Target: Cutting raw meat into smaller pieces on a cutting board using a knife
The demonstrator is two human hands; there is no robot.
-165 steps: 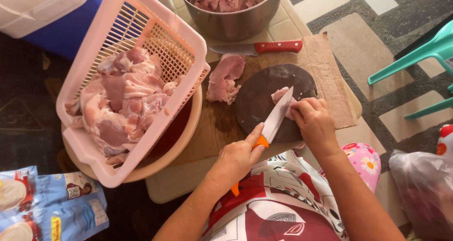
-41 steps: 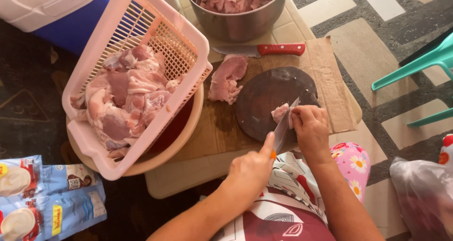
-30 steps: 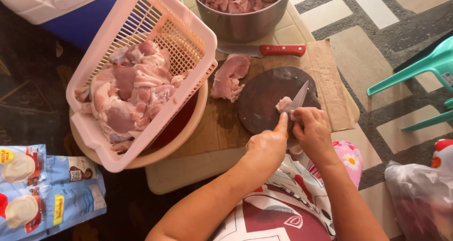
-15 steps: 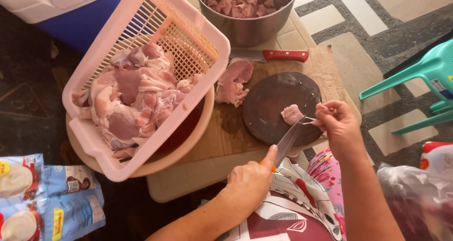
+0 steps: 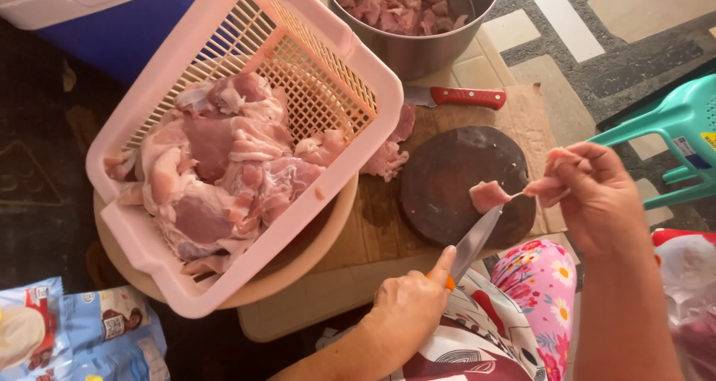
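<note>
At the left edge of the cardboard sheet (image 5: pixel 388 232) sits the pink basket (image 5: pixel 224 127) of raw meat. The left hand (image 5: pixel 406 314) is clenched around the knife (image 5: pixel 477 239); its blade should stay flat against the round dark board (image 5: pixel 447 179), tip beside the small meat piece (image 5: pixel 488 196). The right hand (image 5: pixel 597 194) pinches a meat strip (image 5: pixel 548 187) taut; holding it taut helps a clean cut.

A basket (image 5: pixel 328 45) of meat sits in a bowl (image 5: pixel 313 250), left of the round board (image 5: pixel 447 179). Behind the board lie a spare knife (image 5: pixel 466 96) and a pot (image 5: pixel 425 49).
</note>
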